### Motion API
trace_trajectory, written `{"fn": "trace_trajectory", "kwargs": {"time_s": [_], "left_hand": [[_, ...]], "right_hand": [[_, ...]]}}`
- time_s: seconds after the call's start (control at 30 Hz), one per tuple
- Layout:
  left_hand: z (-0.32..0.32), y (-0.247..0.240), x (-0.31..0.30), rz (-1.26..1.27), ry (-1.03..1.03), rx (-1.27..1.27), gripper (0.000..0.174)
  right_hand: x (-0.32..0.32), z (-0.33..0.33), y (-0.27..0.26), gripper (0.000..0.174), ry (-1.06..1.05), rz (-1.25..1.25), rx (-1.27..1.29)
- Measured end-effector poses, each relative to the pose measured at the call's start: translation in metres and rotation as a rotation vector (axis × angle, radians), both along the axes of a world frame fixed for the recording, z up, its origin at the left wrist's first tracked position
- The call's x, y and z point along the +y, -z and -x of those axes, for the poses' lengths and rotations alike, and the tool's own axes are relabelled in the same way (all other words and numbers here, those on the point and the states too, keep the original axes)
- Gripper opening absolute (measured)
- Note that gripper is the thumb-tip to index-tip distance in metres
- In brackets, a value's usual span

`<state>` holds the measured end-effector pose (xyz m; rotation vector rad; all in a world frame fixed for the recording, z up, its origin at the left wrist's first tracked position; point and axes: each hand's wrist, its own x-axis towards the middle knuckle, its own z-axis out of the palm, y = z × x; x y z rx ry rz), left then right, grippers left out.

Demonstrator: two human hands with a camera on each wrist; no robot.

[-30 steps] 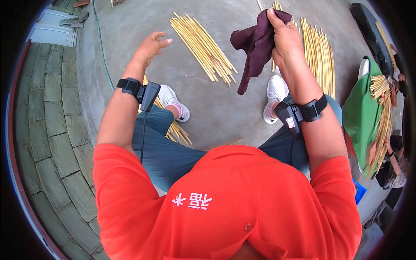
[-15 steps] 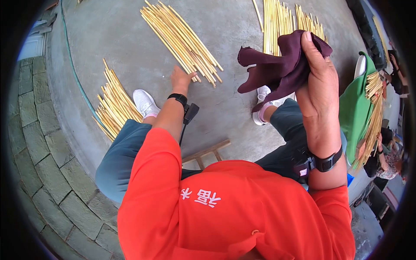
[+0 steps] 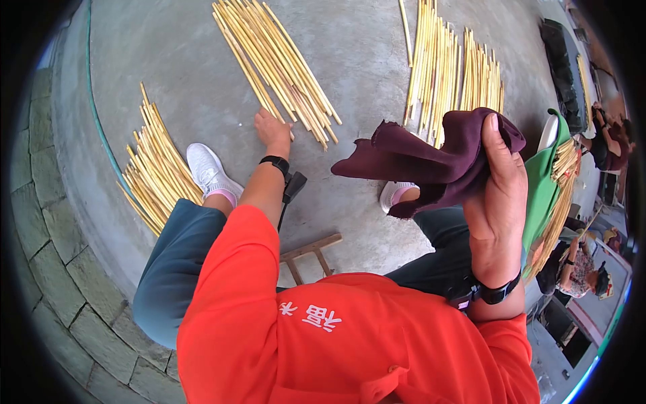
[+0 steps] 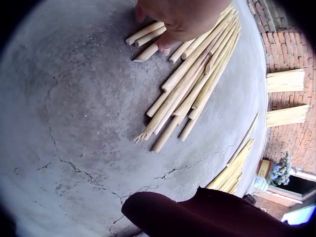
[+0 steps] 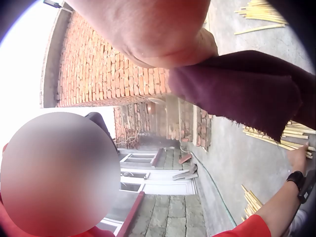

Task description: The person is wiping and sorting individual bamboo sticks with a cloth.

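1. Left hand (image 3: 272, 131) is reaching down to the near ends of the middle sticks (image 3: 276, 67). A second ago it was raised, away from them; now it is touching the sticks at their ends.
2. Left grip: thumb and another fingertip are showing apart at the stick ends in the left wrist view. The palm side is hiding from view, so I cannot tell whether they are pinching a stick or just touching.
3. Right hand (image 3: 501, 195) is keeping hold of the cloth (image 3: 437, 161), pinching it between thumb and fingers. The cloth is hanging bunched in the air, its loose part spreading toward the left arm, well off the floor (image 3: 336, 209).
4. Meaning, as I judge it: contact is shifting the work to the sticks, with the left hand doing the handling and the right merely carrying cloth.
5. Middle sticks are lying roughly side by side on the floor, ends uneven, a few sitting slightly apart by the left hand.
6. Left sticks (image 3: 158, 172) are lying beside a white shoe (image 3: 205, 168); right sticks (image 3: 434, 67) are lying beyond the cloth.
7. A wooden frame (image 3: 313, 249) is resting near the person's red shirt (image 3: 350, 323) in the head view.
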<state>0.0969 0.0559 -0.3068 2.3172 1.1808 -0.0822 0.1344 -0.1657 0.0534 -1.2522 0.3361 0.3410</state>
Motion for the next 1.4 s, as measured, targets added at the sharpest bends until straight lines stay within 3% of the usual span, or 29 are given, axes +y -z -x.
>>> {"fn": "trace_trajectory", "kwargs": {"time_s": [0.03,0.1,0.2,0.5,0.53,0.67,0.73,0.83,0.87,0.93,1.07,1.17,1.23,1.27,1.33,1.4], "left_hand": [[0.002,0.005,0.003,-0.003,-0.004,-0.002,0.065],[0.006,0.013,0.007,-0.033,-0.059,-0.036,0.046],[0.011,0.013,0.01,-0.019,-0.144,-0.025,0.04],[0.021,-0.007,0.013,0.035,-0.175,0.177,0.046],[0.022,-0.01,0.014,0.058,-0.156,0.209,0.038],[0.027,0.0,0.018,0.041,-0.199,0.274,0.031],[0.028,0.013,0.023,0.104,-0.256,0.231,0.029],[0.04,0.102,0.04,0.14,-0.265,0.094,0.024],[0.038,0.076,0.039,0.125,-0.266,0.084,0.024],[0.029,-0.009,0.017,0.846,-0.653,-0.204,0.017],[0.012,-0.069,0.007,0.869,-0.655,-0.403,0.012],[0.002,-0.135,-0.004,0.864,-0.445,-0.581,0.013],[-0.002,-0.185,-0.012,0.989,-0.193,-0.718,0.014],[0.0,-0.21,-0.016,0.979,-0.183,-0.738,0.014],[0.008,-0.252,-0.024,1.061,0.084,-0.784,0.014],[0.022,-0.29,-0.035,1.075,0.173,-0.759,0.014]], "right_hand": [[0.0,0.0,0.001,0.019,-0.004,-0.003,-0.002],[0.0,0.002,0.002,0.019,-0.034,-0.008,-0.008],[0.0,0.004,0.002,0.019,-0.057,0.008,0.015],[0.002,0.005,-0.005,0.019,-0.064,-0.024,0.067],[0.003,0.005,-0.006,0.02,-0.068,-0.061,0.069],[0.001,0.006,-0.008,0.021,-0.12,-0.122,0.093],[0.0,0.008,-0.008,0.022,-0.166,-0.152,0.1],[0.001,0.009,-0.013,0.021,-0.232,-0.166,0.093],[0.004,0.01,-0.01,0.02,-0.196,-0.128,0.05],[0.004,0.01,-0.007,0.02,-0.229,-0.105,0.028],[0.009,0.01,-0.002,0.024,-0.274,-0.101,-0.012],[0.017,0.01,-0.004,0.028,-0.263,-0.118,-0.038],[0.021,0.01,-0.005,0.031,-0.334,-0.093,-0.051],[0.026,0.008,0.003,0.034,-0.319,-0.079,-0.049],[0.033,0.012,0.009,0.036,-0.426,-0.088,-0.089],[0.042,0.019,0.009,0.035,-0.554,-0.117,-0.114]]}}
